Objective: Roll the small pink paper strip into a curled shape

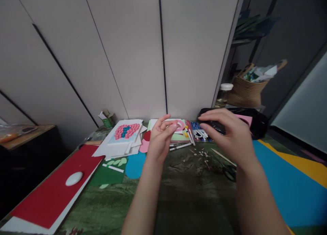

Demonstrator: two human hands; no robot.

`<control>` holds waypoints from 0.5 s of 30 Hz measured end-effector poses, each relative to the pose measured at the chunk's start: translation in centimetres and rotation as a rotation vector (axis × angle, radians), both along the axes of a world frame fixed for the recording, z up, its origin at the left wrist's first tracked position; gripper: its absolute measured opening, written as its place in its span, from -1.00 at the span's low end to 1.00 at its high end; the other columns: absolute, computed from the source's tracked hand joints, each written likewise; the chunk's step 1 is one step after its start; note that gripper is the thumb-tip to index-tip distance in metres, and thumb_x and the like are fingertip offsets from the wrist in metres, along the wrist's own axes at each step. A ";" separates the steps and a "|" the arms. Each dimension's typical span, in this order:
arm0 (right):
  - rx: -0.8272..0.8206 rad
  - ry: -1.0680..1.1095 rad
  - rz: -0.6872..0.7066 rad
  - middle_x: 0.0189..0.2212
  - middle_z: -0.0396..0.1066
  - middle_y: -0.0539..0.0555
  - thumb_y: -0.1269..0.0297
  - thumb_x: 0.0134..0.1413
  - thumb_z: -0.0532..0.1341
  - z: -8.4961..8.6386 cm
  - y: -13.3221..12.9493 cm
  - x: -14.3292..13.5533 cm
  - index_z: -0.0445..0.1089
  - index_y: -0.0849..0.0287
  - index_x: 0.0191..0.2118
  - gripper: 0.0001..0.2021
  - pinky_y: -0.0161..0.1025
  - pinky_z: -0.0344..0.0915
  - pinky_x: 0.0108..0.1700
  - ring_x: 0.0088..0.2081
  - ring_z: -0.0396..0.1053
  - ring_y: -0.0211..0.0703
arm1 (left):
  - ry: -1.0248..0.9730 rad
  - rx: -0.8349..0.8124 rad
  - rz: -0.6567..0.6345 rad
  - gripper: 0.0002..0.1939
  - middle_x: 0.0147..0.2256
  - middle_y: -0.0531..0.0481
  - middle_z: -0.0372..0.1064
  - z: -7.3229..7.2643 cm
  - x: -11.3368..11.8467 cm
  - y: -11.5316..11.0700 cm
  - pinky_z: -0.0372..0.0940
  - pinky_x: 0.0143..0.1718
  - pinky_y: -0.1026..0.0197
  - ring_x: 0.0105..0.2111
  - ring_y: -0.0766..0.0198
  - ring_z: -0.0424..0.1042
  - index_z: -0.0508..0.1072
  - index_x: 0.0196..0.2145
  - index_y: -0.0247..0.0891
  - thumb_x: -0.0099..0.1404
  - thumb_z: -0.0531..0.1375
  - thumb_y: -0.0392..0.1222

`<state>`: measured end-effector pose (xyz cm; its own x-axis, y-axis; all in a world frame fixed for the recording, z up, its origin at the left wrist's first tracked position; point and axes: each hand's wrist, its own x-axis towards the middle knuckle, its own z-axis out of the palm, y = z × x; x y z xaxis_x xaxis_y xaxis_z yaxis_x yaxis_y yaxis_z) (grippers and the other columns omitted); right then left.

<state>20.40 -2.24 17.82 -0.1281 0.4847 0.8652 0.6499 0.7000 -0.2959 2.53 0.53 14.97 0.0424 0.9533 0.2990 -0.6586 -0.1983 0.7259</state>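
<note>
My left hand [162,137] is raised over the middle of the table, its thumb and forefinger closed at the edge of a small pink ring [181,126]. The ring looks like curled paper, and part of it is behind the fingertips. To the right, my right hand [226,134] hovers with thumb and forefinger apart and nothing visible between them. Below it lie a pair of dark scissors [229,172] and a wooden pencil-like stick [223,156]. Small paper scraps [201,153] are scattered between the hands.
A picture with pink and blue balls [126,131] rests on white sheets at the left. Red card [58,184] bears a white oval object [74,178]. Green paper [108,175], a marker [113,168] and blue card [286,187] lie about. A basket [246,91] stands behind.
</note>
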 end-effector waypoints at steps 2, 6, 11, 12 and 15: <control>0.013 0.093 -0.047 -0.28 0.45 0.05 0.35 0.07 0.21 0.1 -0.1 0.7 0.43 0.06 -0.28 -0.91 -0.09 0.31 -0.13 -0.18 0.39 -0.09 | -0.014 -0.008 0.013 -0.59 -0.41 0.06 0.45 0.1 -0.6 0.2 0.28 -0.24 0.32 -0.41 0.41 0.43 0.40 -0.21 -0.25 -0.05 0.36 -0.39; 0.033 0.266 -0.109 -0.33 0.43 0.04 0.31 0.07 0.20 0.1 -0.1 2.0 0.43 0.06 -0.33 -0.94 -0.08 0.29 -0.16 -0.22 0.38 -0.08 | -0.029 -0.018 0.032 -0.62 -0.38 0.05 0.46 0.2 -1.0 0.5 0.29 -0.25 0.33 -0.38 0.40 0.43 0.41 -0.22 -0.23 -0.04 0.35 -0.39; -0.050 0.270 -0.125 -0.33 0.43 0.03 0.26 0.08 0.19 -0.1 0.1 2.5 0.43 0.06 -0.31 -0.91 -0.11 0.29 -0.21 -0.25 0.38 -0.09 | 0.014 -0.013 0.036 -0.60 -0.40 0.06 0.46 0.2 -0.6 0.3 0.28 -0.26 0.31 -0.39 0.38 0.43 0.40 -0.21 -0.23 -0.05 0.36 -0.36; -0.076 0.231 -0.122 -0.33 0.43 0.03 0.26 0.09 0.19 0.0 0.1 2.4 0.43 0.06 -0.30 -0.91 -0.13 0.29 -0.22 -0.25 0.39 -0.10 | 0.037 -0.004 0.031 -0.59 -0.41 0.06 0.46 0.2 -0.5 0.1 0.28 -0.26 0.31 -0.40 0.38 0.43 0.40 -0.21 -0.23 -0.05 0.37 -0.36; -0.192 0.061 -0.071 -0.31 0.45 0.03 0.24 0.09 0.19 0.0 0.3 1.8 0.44 0.06 -0.26 -0.88 -0.18 0.30 -0.23 -0.25 0.39 -0.13 | 0.134 0.028 -0.007 -0.59 -0.42 0.05 0.47 0.2 -0.1 -0.3 0.28 -0.25 0.28 -0.40 0.37 0.44 0.39 -0.20 -0.25 -0.04 0.37 -0.35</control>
<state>22.23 -1.97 17.85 -0.0380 0.6476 0.7610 0.6724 0.5800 -0.4599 2.47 0.26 15.14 0.0905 0.9441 0.3170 -0.5574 -0.2158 0.8017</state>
